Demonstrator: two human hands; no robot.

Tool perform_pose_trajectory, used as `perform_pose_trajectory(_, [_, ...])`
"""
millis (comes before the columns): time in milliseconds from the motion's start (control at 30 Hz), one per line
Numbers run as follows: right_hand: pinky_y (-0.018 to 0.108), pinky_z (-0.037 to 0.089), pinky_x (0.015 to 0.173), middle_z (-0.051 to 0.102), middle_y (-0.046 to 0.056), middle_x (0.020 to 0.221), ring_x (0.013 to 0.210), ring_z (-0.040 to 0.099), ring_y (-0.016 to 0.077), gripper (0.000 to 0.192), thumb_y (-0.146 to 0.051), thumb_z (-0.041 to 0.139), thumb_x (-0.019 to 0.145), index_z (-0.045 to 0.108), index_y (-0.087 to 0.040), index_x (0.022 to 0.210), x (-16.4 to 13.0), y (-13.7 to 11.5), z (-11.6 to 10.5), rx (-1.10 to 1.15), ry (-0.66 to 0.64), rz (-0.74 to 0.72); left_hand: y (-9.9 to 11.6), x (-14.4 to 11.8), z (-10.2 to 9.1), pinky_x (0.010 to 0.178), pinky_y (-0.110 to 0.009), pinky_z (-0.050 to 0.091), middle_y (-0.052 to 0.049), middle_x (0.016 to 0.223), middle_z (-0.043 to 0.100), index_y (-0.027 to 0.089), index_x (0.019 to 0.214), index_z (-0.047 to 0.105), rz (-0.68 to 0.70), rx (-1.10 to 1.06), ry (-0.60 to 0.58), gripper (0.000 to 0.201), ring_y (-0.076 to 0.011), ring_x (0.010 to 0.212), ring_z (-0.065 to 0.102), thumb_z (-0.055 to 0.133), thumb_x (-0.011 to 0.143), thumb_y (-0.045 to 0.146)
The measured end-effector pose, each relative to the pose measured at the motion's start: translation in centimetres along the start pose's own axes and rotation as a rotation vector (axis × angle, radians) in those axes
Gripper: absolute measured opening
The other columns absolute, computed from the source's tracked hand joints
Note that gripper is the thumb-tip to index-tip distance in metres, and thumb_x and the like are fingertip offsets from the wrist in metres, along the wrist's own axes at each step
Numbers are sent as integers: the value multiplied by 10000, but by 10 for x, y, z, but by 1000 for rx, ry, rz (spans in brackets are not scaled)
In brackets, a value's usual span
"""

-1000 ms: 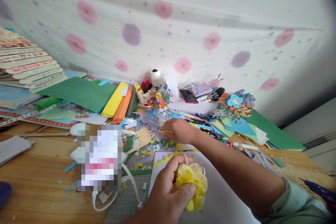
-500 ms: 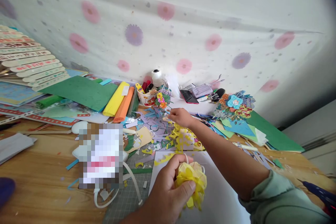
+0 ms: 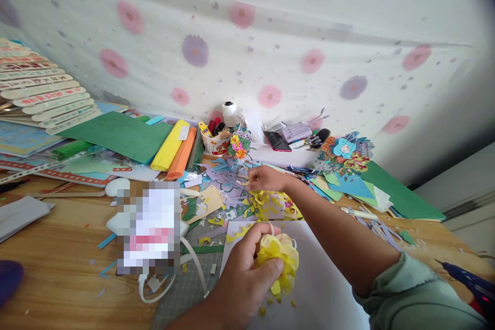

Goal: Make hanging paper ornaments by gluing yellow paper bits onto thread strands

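My left hand (image 3: 253, 263) is closed around a yellow paper flower (image 3: 279, 260), thumb pressed on its petals. A white string loop shows at the flower's top, by my fingertips. Under it lies a white sheet of paper (image 3: 317, 268) with a few small yellow bits (image 3: 278, 300) on it. My right hand (image 3: 266, 179) reaches out over the heap of paper scraps (image 3: 228, 191), its fingers pinched together. Whatever is between those fingertips is too small or hidden to name. Yellow cut-out scraps (image 3: 270, 205) lie just below that hand.
Behind my right hand stand a small flower bunch (image 3: 238, 147) and a paper tub of supplies (image 3: 215, 144). A pixelated object (image 3: 149, 227) with a white cable is on the left. A glue gun (image 3: 464, 281) lies at the right, near my sleeve; green card (image 3: 406, 193) lies behind it.
My right hand has come down slightly, closer to the yellow scraps. Small yellow bits now show on the white sheet below the flower, which my left hand still holds.
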State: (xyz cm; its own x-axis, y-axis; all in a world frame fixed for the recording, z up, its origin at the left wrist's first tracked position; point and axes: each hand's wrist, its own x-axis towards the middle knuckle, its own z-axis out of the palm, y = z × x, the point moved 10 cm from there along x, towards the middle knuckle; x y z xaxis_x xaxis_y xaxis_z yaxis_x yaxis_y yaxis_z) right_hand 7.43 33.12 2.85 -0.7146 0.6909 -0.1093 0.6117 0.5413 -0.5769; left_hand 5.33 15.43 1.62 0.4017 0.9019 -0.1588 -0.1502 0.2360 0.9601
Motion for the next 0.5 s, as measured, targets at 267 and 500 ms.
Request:
perform_pose_trajectory(267, [236,381,625,654,13,733,678,570,139,200,-331,660,807,722,-147,758,-23,-57,17,-175,-240,-166,0,-1,2,657,-267,414,-6,862,548,190,1107,524,3,-11,-22,420,-155,743,489,582,702,285])
perform_pose_trajectory(500, [257,363,637,668,24,712,708,575,155,253,-297,628,869,666,-180,648,-61,-107,22,-504,-147,-319,-1,-1,7,655,-260,413,4,840,548,176,1076,545,22,5,-76,368,-142,727,492,581,719,258])
